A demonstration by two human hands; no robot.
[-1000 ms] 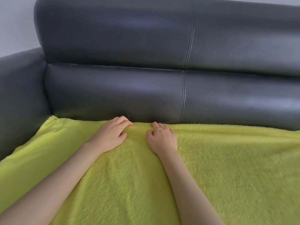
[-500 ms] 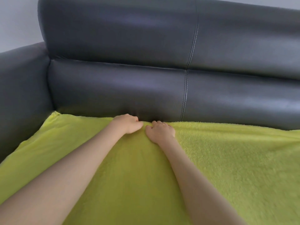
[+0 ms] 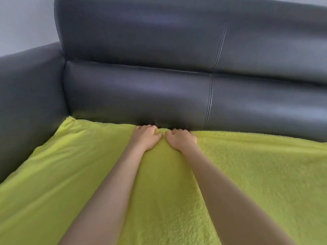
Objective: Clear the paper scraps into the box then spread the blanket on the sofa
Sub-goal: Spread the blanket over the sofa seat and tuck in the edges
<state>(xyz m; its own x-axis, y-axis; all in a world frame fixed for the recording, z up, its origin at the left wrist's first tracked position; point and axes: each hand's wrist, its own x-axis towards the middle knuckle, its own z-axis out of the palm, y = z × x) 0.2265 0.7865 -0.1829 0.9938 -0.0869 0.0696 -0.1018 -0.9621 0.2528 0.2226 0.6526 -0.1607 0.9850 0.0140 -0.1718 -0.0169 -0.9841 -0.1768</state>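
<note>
The blanket (image 3: 230, 183), a fuzzy yellow-green one, lies spread over the seat of the sofa (image 3: 141, 96), and both hands are on its far edge, right where the seat meets the backrest. The left hand (image 3: 146, 137) has its fingers curled over that edge, knuckles up, gripping the fabric with the fingertips tucked down into the crease against the backrest. The right hand (image 3: 181, 139) sits just beside it, nearly touching, and grips the edge the same way with curled fingers and the thumb pressed into the pile. A small hump of blanket rises between the two hands. Both bare forearms reach in from the near side and lie across the blanket, angling toward each other.

Outward from the hands, the far edge of the blanket runs left and right along the foot of the backrest; its far left corner ends next to the dark armrest (image 3: 30, 96). The sofa is dark grey leather with stitched seams. A pale wall (image 3: 26, 22) shows at the far left.
</note>
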